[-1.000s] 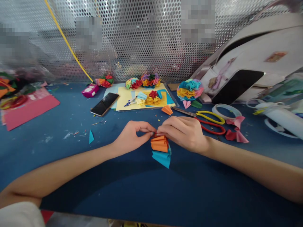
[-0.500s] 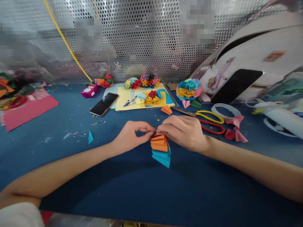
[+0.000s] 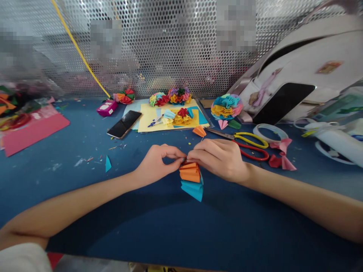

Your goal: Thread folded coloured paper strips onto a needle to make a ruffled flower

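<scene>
Left hand (image 3: pixel 159 166), right hand (image 3: pixel 219 160): pinched closed at top of pleated paper (image 3: pixel 190 177) | orange folds (image 3: pixel 189 172) above blue folds (image 3: pixel 194 190)

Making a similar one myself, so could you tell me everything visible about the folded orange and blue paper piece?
The folded paper piece has an orange pleated section above a blue one, whose lower edge slants down to a point at the right. It looks like creased coloured paper; a darker red bit shows at the top. It hangs below the fingertips of the left hand and right hand, which meet at its upper end and hide the exact grip.
</scene>
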Motion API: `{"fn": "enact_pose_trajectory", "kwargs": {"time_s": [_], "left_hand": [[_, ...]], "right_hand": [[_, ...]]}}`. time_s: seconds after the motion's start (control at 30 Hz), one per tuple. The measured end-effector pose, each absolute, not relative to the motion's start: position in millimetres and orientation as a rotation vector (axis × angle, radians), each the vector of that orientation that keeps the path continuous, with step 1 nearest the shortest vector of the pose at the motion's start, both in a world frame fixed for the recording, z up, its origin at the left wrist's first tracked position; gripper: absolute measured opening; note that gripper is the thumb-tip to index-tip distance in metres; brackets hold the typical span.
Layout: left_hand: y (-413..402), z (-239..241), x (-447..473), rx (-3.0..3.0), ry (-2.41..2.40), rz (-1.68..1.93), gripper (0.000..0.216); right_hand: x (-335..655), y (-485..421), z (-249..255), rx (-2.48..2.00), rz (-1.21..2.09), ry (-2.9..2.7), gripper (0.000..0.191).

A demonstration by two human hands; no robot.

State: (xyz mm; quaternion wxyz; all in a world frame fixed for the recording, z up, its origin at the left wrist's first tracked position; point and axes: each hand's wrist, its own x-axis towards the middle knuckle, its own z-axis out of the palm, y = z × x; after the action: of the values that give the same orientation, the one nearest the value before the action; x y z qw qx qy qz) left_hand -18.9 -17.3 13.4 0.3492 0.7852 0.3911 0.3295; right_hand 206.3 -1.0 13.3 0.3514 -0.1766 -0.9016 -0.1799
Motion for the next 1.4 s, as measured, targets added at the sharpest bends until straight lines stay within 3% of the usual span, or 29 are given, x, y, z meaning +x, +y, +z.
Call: {"fn": "enact_pose_trajectory", "kwargs": {"time_s": [0.27, 0.57, 0.73, 0.87, 1.03, 1.4], "left_hand": [[-16, 14, -19, 2.009, 0.967, 0.836, 0.015], [-17, 15, -16, 1.882, 1.007, 0.844, 0.005], [-17, 16, -20, 2.175, 1.012, 0.925, 0.011], [-8, 17, -27, 2.371, 1.018, 1.061, 0.015], [3, 15, -34, 2.402, 1.037, 1.197, 0.013], [6, 9, -36, 2.352, 1.026, 1.2, 0.01]], "right_hand": [[207, 0, 13, -0.462, -0.476, -2.347, 0.018], [204, -1, 10, -0.545, -0.235, -2.356, 0.014], [217, 19, 19, -0.808, -0.029, -2.364, 0.012], [239, 45, 15, -0.753, -0.094, -2.774, 0.016], [247, 53, 7, -0.772, -0.365, -2.827, 0.017], [251, 47, 0, -0.678, -0.132, -2.861, 0.025]]}}
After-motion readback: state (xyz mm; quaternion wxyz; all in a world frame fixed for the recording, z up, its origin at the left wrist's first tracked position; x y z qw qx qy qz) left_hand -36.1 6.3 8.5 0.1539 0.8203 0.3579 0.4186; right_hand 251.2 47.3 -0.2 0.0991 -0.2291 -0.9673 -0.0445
